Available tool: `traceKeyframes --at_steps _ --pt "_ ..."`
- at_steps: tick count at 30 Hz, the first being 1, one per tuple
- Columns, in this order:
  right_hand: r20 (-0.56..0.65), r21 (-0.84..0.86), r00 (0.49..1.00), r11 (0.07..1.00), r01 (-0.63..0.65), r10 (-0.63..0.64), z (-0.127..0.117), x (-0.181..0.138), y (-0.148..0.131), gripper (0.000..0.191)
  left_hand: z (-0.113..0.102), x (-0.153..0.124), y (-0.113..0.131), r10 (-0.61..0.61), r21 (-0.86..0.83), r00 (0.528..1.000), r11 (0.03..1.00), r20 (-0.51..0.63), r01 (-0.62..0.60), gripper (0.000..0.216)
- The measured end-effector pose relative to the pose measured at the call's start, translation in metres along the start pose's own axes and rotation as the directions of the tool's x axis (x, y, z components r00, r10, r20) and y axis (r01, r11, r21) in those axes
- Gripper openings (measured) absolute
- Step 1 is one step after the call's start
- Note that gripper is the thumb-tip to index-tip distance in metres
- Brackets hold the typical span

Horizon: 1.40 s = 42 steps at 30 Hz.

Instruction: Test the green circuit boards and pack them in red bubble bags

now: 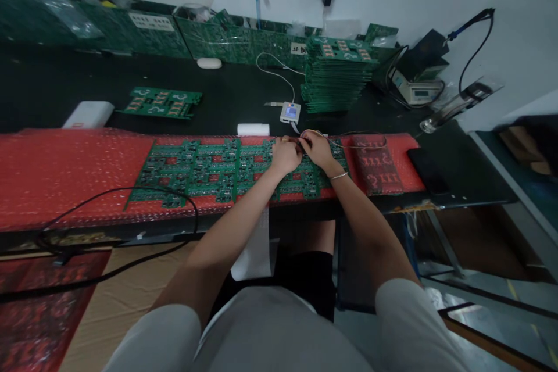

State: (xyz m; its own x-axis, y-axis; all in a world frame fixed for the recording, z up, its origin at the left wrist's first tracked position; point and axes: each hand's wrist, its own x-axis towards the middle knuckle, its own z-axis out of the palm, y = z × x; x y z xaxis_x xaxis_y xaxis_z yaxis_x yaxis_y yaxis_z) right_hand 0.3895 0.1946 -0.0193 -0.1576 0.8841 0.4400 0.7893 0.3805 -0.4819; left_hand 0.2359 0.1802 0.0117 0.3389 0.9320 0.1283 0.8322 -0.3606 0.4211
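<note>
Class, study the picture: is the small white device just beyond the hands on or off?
On: the small white device has a lit bluish screen and a glowing orange light.

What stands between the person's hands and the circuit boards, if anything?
Nothing visible blocks the left hand or right hand at the circuit boards. A cable from the white box runs to them; their undersides are hidden.

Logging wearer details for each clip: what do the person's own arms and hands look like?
The left hand and right hand are ungloved. A thin, pale, shiny bangle circles the right wrist. The short sleeves are light grey, with no marking visible.
</note>
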Motion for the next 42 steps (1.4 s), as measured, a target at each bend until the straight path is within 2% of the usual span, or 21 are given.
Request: traceKeyframes --at_steps 3,6,8,12,15,20,22,24,28,32,36,40,42 --pt "-0.009 0.001 1.0 1.0 0.003 -0.003 0.001 -0.001 0.001 0.02 -0.001 -0.009 -0.006 0.15 0.025 0.988 0.988 -0.019 -0.15 0.03" --pt "-0.025 -0.002 1.0 1.0 0.006 -0.006 0.004 0.0 0.001 0.019 -0.006 -0.021 -0.013 0.325 0.109 0.945 0.938 0.045 -0.328 0.038" --pt "-0.031 0.009 1.0 1.0 0.005 -0.005 0.003 0.002 0.0 0.02 -0.009 -0.028 -0.015 0.373 0.179 0.923 0.905 0.098 -0.385 0.036" --pt "-0.112 0.084 0.994 0.996 -0.011 0.02 -0.015 -0.001 -0.01 0.026 -0.016 -0.033 -0.013 0.378 0.238 0.912 0.882 0.159 -0.407 0.036" --pt "-0.155 0.165 0.987 0.986 -0.009 0.035 -0.034 -0.024 -0.024 0.028 -0.018 -0.032 -0.011 0.373 0.22 0.912 0.888 0.171 -0.404 0.037" --pt "-0.045 0.223 0.999 0.975 0.012 -0.002 -0.043 -0.082 -0.042 0.029 -0.016 -0.027 -0.013 0.368 0.148 0.908 0.905 0.203 -0.4 0.042" --pt "-0.025 0.208 1.0 0.978 0.005 0.0 -0.039 -0.094 -0.044 0.031 -0.015 -0.029 -0.018 0.371 0.095 0.905 0.913 0.209 -0.396 0.046" --pt "-0.028 0.19 1.0 0.982 0.015 -0.009 -0.036 -0.097 -0.043 0.031 -0.016 -0.037 -0.025 0.369 0.042 0.917 0.924 0.154 -0.379 0.051" --pt "-0.029 0.169 0.998 0.984 0.059 -0.055 -0.032 -0.095 -0.041 0.028 -0.032 -0.076 -0.044 0.357 -0.061 0.932 0.931 -0.053 -0.36 0.049" --pt "0.004 0.125 0.998 0.99 0.066 -0.067 -0.032 -0.095 -0.043 0.027 -0.058 -0.132 -0.062 0.317 -0.157 0.935 0.927 -0.158 -0.341 0.036" --pt "0.014 0.11 0.999 0.993 0.05 -0.052 -0.031 -0.095 -0.043 0.031 -0.066 -0.184 -0.085 0.217 -0.223 0.965 0.943 -0.147 -0.246 0.024" --pt "-0.003 0.114 0.999 0.993 0.033 -0.033 -0.03 -0.096 -0.041 0.033 -0.057 -0.221 -0.108 0.193 -0.246 0.979 0.948 -0.06 -0.202 0.013" --pt "-0.01 0.109 0.999 0.993 0.034 -0.034 -0.03 -0.097 -0.039 0.033 -0.051 -0.233 -0.114 0.204 -0.241 0.977 0.947 -0.056 -0.212 0.013"
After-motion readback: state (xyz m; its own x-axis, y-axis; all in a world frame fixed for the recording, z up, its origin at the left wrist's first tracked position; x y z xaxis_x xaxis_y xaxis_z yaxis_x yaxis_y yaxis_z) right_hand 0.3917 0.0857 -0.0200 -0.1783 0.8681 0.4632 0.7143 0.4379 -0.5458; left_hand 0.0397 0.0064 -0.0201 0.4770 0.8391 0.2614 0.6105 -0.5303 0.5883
